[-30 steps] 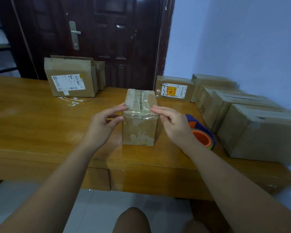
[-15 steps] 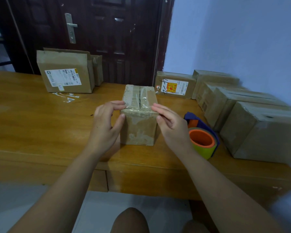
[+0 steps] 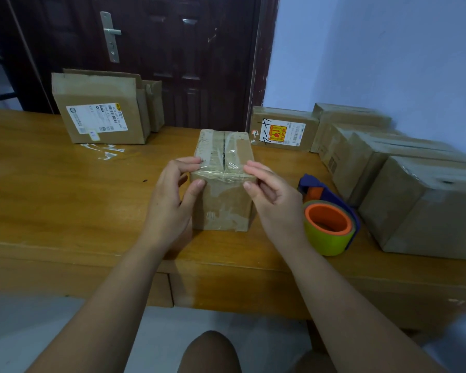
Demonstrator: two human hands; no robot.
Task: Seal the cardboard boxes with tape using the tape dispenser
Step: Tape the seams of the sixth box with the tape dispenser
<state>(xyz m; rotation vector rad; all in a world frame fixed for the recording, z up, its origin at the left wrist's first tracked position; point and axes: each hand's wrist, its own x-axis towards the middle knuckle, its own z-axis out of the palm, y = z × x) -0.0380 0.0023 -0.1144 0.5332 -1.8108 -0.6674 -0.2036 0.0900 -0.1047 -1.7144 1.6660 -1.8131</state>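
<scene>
Against the box (image 3: 223, 208) top edge, left hand (image 3: 167, 208), right hand (image 3: 277, 208), fingers pinching; corners hidden.

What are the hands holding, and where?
The left hand and right hand pinch the small box at its near top corners; the tape dispenser lies untouched.

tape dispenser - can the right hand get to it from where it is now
Probably yes. The tape dispenser lies on the table just right of the right hand, with nothing between them. The fingers only pinch the small box's top edge, so they would have to let go first.
</scene>
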